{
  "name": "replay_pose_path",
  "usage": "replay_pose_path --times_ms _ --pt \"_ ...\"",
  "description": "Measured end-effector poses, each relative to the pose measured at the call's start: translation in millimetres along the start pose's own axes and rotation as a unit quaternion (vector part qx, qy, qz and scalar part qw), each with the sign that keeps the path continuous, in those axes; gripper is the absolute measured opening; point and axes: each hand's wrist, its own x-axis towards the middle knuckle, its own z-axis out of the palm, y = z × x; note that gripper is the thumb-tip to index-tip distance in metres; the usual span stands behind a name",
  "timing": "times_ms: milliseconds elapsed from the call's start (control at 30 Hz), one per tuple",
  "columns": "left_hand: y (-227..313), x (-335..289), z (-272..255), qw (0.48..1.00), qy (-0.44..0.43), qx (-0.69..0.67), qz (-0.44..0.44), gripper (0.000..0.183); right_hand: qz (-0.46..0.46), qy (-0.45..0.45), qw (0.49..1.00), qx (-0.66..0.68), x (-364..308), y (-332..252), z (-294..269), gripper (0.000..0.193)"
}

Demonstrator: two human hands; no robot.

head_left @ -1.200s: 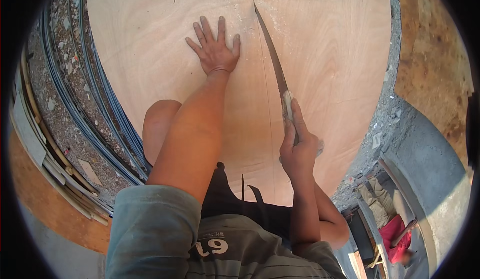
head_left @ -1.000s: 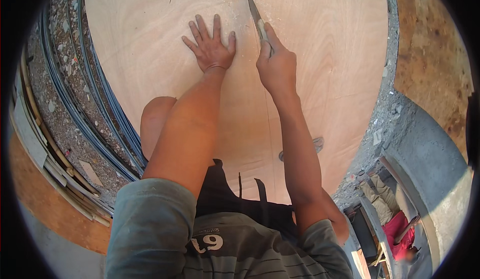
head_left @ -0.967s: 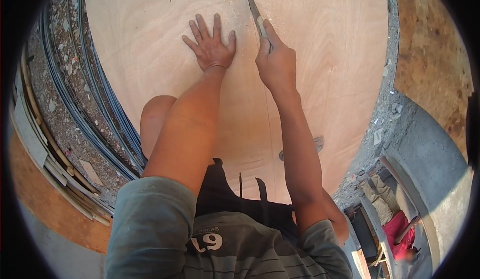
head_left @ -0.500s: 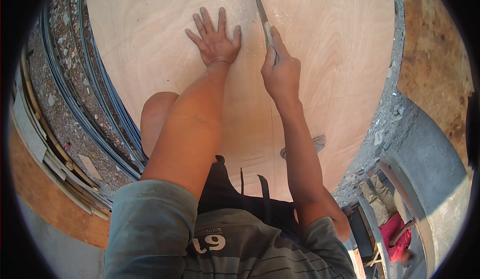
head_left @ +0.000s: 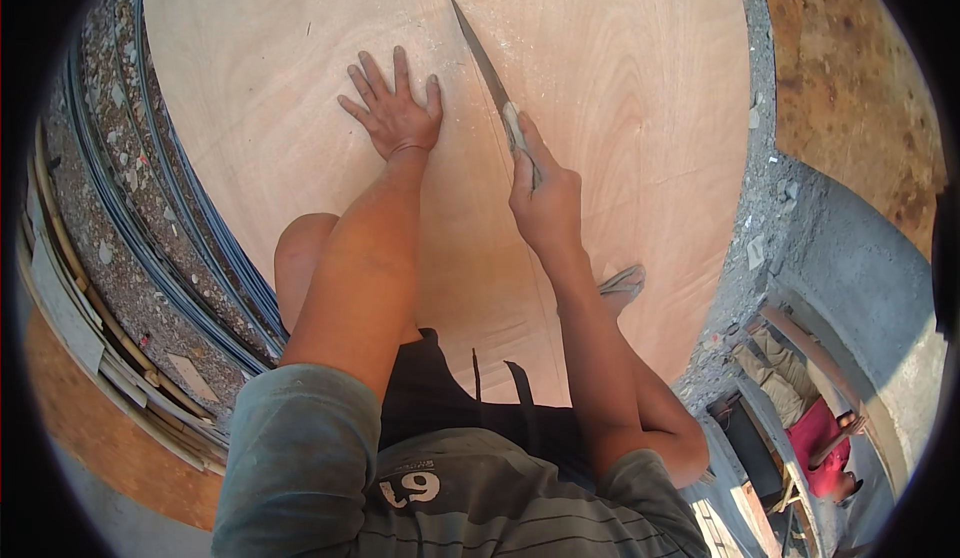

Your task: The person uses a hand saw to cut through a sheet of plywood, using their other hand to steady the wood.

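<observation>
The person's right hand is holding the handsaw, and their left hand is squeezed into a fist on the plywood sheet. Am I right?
Not quite: the left hand isn't a fist. The head view shows it spread open on the plywood sheet. The right hand does hold the handsaw.

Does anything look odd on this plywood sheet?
One short dark mark, ahead-left of the left hand, stands out against pale plywood; I can't tell whether it's damage. Sawdust beside the saw looks normal.
</observation>
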Motion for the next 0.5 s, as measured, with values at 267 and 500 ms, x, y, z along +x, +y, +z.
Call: replay_pose_path --times_ms 267,500 --pt "-14.3 2.1 1.4 1.0 0.0 0.01 -0.007 0.075 0.011 -0.032 0.999 -0.002 0.2 -7.0 6.8 0.047" --pt "-6.1 1.5 -3.9 1.0 -0.007 -0.014 0.0 0.076 -0.016 -0.009 1.0 -0.023 -41.2 -0.3 -9.9 0.049"
